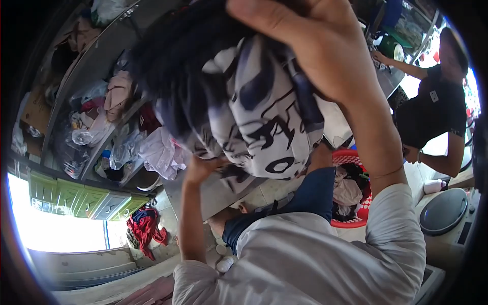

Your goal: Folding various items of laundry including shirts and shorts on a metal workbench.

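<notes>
A dark garment (244,126) with a white and black cartoon print hangs bunched in folds before me, close to the camera. High on its right side, my right hand (316,49) grips the dark cloth; its thumb lies over the fabric and the other fingertips are out of sight. Lower down, my left hand (202,167) reaches to the underside of the garment, and the cloth hides most of its fingers. Beneath it shows part of a grey metal tabletop (206,192).
Metal shelving on the left holds clothes and clear plastic bags (124,146). A red perforated basket (345,154) of clothes stands right of my leg. Another person (431,103) stands at the right, near a washing machine (444,211). Red cloth (146,230) lies at lower left.
</notes>
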`<action>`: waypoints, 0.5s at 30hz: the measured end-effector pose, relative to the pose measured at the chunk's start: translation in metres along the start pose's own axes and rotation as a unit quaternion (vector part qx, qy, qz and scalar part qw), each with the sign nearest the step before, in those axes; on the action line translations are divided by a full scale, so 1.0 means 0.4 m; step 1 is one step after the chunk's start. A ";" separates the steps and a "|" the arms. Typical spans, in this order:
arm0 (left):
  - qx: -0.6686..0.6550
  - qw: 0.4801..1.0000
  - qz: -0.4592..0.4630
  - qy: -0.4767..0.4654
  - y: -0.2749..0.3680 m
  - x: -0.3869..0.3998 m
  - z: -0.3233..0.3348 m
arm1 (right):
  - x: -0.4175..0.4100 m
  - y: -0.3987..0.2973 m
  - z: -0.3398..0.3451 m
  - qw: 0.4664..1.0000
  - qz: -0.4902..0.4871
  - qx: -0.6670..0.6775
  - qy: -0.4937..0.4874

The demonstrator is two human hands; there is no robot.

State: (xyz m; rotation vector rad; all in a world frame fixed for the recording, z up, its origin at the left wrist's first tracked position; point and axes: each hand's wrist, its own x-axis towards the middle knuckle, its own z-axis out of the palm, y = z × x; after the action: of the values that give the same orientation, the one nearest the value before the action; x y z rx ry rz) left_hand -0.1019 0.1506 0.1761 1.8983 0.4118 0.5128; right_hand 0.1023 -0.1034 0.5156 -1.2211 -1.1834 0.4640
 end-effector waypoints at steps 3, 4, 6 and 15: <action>-0.140 0.982 -0.107 -0.070 0.032 0.050 -0.137 | -0.041 0.213 -0.098 0.965 -0.179 -0.087 0.171; -0.077 0.988 -0.073 -0.112 0.043 0.083 -0.159 | -0.067 0.276 -0.105 0.975 -0.085 0.003 0.204; 0.091 0.990 -0.052 -0.092 0.035 0.145 -0.183 | -0.132 0.411 -0.118 0.954 0.058 0.137 0.258; 0.340 0.940 0.022 -0.021 -0.227 -0.080 0.040 | -0.626 1.056 -0.172 0.865 0.130 -0.394 0.283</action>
State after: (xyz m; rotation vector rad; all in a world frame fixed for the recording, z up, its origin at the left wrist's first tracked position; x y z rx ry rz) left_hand -0.1246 0.1552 0.0812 2.5831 0.5697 0.3806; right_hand 0.1920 -0.1929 0.0360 -2.0628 -0.6847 -0.2393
